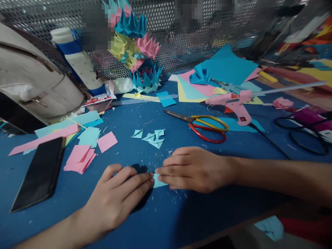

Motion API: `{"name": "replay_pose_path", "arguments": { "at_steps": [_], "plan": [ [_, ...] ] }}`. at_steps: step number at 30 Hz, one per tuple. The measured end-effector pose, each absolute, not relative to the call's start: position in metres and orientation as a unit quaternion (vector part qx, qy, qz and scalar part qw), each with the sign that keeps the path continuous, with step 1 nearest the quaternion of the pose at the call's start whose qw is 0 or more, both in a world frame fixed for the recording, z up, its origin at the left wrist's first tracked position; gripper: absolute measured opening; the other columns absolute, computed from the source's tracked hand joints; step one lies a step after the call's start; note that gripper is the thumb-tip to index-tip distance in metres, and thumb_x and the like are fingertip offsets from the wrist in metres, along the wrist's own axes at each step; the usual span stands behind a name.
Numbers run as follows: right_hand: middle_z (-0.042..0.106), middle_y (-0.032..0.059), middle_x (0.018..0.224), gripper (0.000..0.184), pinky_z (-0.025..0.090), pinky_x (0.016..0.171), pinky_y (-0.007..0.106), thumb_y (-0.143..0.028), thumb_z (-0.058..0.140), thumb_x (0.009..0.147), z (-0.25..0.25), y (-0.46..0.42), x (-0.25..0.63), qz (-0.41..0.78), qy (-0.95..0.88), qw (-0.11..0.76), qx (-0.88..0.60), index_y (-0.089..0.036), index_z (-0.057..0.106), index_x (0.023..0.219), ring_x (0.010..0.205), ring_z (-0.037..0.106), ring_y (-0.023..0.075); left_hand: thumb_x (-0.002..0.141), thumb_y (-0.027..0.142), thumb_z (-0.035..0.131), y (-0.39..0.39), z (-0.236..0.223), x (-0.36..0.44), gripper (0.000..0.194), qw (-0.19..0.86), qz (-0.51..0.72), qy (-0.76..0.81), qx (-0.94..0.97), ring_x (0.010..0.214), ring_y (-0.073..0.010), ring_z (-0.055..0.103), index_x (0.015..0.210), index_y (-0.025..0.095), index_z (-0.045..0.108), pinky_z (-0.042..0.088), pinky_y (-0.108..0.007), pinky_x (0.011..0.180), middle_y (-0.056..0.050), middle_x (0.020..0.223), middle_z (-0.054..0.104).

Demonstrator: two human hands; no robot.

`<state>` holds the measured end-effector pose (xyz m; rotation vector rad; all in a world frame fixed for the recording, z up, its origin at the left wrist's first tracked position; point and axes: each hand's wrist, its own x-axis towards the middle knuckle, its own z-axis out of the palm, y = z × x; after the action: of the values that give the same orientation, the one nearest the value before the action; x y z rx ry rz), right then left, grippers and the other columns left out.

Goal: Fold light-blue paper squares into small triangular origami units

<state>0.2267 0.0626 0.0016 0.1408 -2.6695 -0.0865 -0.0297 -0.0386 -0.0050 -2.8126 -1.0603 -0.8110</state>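
A small piece of light blue paper (159,181) lies on the blue table near its front, partly hidden under my fingers. My left hand (120,193) grips its left edge, fingers close together. From the right, my right hand (194,169) presses on the same paper with its fingers closed. Just beyond my hands sit several small folded light blue paper pieces (156,137). Pink paper squares (79,159) are stacked to the left, with a single pink square (107,142) and light blue squares (89,136) beside them.
A black phone (38,173) lies at the left. Scissors (197,124) and a pink glue gun (237,103) with a cord lie at the right. Behind stand a bag (33,69), a bottle (80,64), a folded-paper stack (146,74) and blue sheets (228,67) before a perforated metal panel (166,31).
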Motion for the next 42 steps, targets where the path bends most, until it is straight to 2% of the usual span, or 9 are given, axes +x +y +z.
{"name": "replay_pose_path", "arguments": {
  "at_steps": [8, 16, 24, 31, 37, 42],
  "plan": [
    [0.072, 0.0022, 0.117, 0.02, 0.054, 0.078, 0.029, -0.02, 0.055, 0.099, 0.002, 0.066, 0.227, -0.003, -0.972, 0.228, 0.053, -0.014, 0.069, 0.111, 0.104, 0.064, 0.0145, 0.107, 0.018, 0.041, -0.043, -0.003, -0.034, 0.029, -0.001, -0.224, -0.354, -0.908, 0.092, -0.0165, 0.058, 0.118, 0.017, 0.068, 0.032, -0.035, 0.083, -0.002, 0.121, 0.071],
    [0.07, 0.0038, 0.12, 0.023, 0.056, 0.077, 0.029, -0.021, 0.048, 0.101, 0.004, 0.065, 0.228, -0.002, -0.978, 0.202, 0.046, -0.016, 0.07, 0.109, 0.106, 0.063, 0.0137, 0.105, 0.015, 0.042, -0.045, -0.004, -0.036, 0.031, -0.032, -0.214, -0.361, -0.907, 0.091, -0.0177, 0.058, 0.121, 0.022, 0.068, 0.032, -0.037, 0.084, -0.002, 0.126, 0.068],
    [0.07, 0.0037, 0.12, 0.02, 0.053, 0.08, 0.029, -0.021, 0.051, 0.101, 0.002, 0.067, 0.227, 0.014, -0.977, 0.206, 0.041, -0.016, 0.07, 0.106, 0.108, 0.062, 0.0146, 0.105, 0.017, 0.045, -0.045, -0.005, -0.033, 0.029, -0.022, -0.211, -0.362, -0.908, 0.087, -0.0172, 0.059, 0.12, 0.023, 0.068, 0.033, -0.036, 0.083, -0.002, 0.121, 0.07],
    [0.071, 0.0042, 0.114, 0.029, 0.048, 0.087, 0.03, -0.032, 0.045, 0.104, 0.002, 0.064, 0.227, 0.025, -0.981, 0.191, 0.003, -0.015, 0.064, 0.117, 0.108, 0.059, 0.0144, 0.105, 0.031, 0.046, -0.047, -0.003, -0.02, 0.03, 0.005, -0.202, -0.358, -0.912, 0.09, -0.0177, 0.061, 0.122, 0.017, 0.068, 0.034, -0.035, 0.088, -0.005, 0.112, 0.072],
    [0.067, 0.0041, 0.113, 0.03, 0.046, 0.086, 0.034, -0.036, 0.045, 0.103, 0.001, 0.06, 0.223, 0.037, -0.985, 0.165, -0.031, -0.02, 0.062, 0.124, 0.103, 0.055, 0.0174, 0.105, 0.025, 0.041, -0.058, -0.004, -0.013, 0.032, 0.073, -0.179, -0.39, -0.9, 0.091, -0.0217, 0.058, 0.119, 0.018, 0.069, 0.033, -0.038, 0.091, -0.006, 0.102, 0.072],
    [0.064, 0.0064, 0.117, 0.033, 0.044, 0.091, 0.038, -0.035, 0.045, 0.103, 0.004, 0.058, 0.206, 0.049, -0.987, 0.151, -0.024, -0.018, 0.062, 0.126, 0.109, 0.052, 0.0208, 0.101, 0.015, 0.033, -0.067, -0.004, -0.01, 0.04, 0.128, -0.162, -0.395, -0.895, 0.093, -0.0238, 0.055, 0.12, 0.016, 0.068, 0.034, -0.038, 0.091, -0.01, 0.102, 0.069]
  ]
}}
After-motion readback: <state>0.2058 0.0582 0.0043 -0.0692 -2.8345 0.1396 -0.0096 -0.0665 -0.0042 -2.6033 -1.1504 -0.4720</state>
